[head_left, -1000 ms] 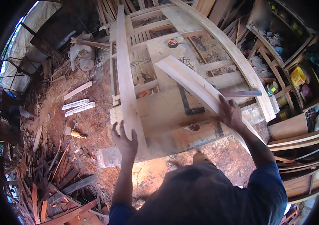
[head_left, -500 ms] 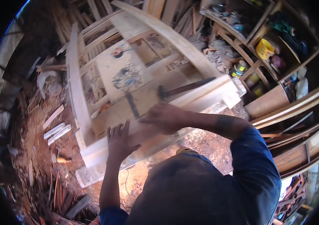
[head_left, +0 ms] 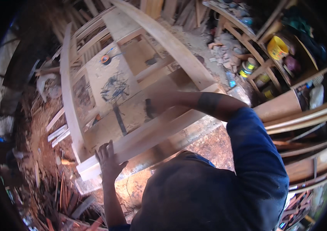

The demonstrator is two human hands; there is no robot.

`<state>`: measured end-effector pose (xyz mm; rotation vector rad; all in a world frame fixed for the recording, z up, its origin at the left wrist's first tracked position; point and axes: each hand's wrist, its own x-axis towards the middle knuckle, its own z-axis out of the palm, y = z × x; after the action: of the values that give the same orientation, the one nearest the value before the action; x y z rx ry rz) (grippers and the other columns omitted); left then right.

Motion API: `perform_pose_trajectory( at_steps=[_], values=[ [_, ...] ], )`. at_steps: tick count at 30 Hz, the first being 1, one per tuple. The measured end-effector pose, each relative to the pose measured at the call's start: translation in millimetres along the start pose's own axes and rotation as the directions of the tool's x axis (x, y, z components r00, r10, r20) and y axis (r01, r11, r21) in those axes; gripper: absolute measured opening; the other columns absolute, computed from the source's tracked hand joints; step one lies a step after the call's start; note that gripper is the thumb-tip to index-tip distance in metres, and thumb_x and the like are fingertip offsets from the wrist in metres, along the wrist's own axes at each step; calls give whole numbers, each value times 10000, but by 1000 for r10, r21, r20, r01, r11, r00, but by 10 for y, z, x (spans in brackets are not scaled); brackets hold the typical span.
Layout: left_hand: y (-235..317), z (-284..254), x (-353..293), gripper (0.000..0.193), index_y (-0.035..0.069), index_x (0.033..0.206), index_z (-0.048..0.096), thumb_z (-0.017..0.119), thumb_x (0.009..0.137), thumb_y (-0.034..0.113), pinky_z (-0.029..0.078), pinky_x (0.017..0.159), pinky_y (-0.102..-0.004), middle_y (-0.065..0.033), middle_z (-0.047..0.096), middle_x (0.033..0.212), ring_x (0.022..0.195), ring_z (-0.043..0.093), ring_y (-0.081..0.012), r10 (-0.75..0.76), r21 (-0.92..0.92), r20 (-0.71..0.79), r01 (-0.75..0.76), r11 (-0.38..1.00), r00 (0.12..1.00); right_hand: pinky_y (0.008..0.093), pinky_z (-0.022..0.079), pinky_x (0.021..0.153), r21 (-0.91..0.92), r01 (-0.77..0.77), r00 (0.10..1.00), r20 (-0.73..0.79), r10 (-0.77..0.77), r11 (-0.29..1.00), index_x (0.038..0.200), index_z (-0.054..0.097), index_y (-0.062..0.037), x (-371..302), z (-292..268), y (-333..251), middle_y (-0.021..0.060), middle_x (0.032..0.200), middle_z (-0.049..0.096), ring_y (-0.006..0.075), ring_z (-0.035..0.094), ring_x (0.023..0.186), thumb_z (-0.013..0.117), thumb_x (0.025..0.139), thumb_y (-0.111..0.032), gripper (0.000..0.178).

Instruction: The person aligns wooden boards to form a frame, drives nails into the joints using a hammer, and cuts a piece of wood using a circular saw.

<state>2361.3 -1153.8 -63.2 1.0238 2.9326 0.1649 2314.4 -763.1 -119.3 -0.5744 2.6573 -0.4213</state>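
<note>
A large wooden frame of pale boards lies in front of me. My left hand rests with spread fingers on its near rail, close to the left corner. Smeared by motion, my right hand is past the rail, at a hammer whose dark head shows beside it. The forearm covers where the handle lay; whether the fingers grip it cannot be made out. A dark flat bar lies on the panel inside the frame, below a heap of dark nails.
An orange-and-black roll sits farther up the panel. To the right, shelves hold a yellow bucket; cans stand nearby. Long boards are stacked at right. White offcuts and wood scraps litter the left floor.
My right hand has left the near rail and moved over it to the hammer. My left hand stays on the rail, now nearer its left end. The view has shifted slightly.
</note>
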Motion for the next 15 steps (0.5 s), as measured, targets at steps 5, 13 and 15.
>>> perform_pose_trajectory(
  at_steps=[5,13,15],
  values=[
    [-238,15,-79,1128,114,1507,433,955,537,359,253,1188,-607,-169,510,1274,1261,468,-365,-21,-27,5,21,999,1000,507,531,831,-155,238,970,85,-227,959,1154,611,-43,21,-72,-39,211,1020,708,424,690,949,790,782,-186,437],
    [-628,-190,-265,1045,156,1496,471,923,591,415,346,1098,-524,-157,515,1294,1247,468,-340,46,-15,-83,-47,999,995,488,514,835,218,-210,940,-223,258,953,1181,562,-11,273,146,106,264,1024,683,445,670,955,659,874,-213,380],
    [-760,-136,-363,1038,160,1499,468,919,599,415,336,1104,-529,-153,519,1298,1259,462,-334,69,-15,-141,-72,997,988,476,519,748,228,-141,859,-457,234,963,1172,572,-21,481,-54,81,236,928,679,429,681,850,628,882,-154,324]
  ],
)
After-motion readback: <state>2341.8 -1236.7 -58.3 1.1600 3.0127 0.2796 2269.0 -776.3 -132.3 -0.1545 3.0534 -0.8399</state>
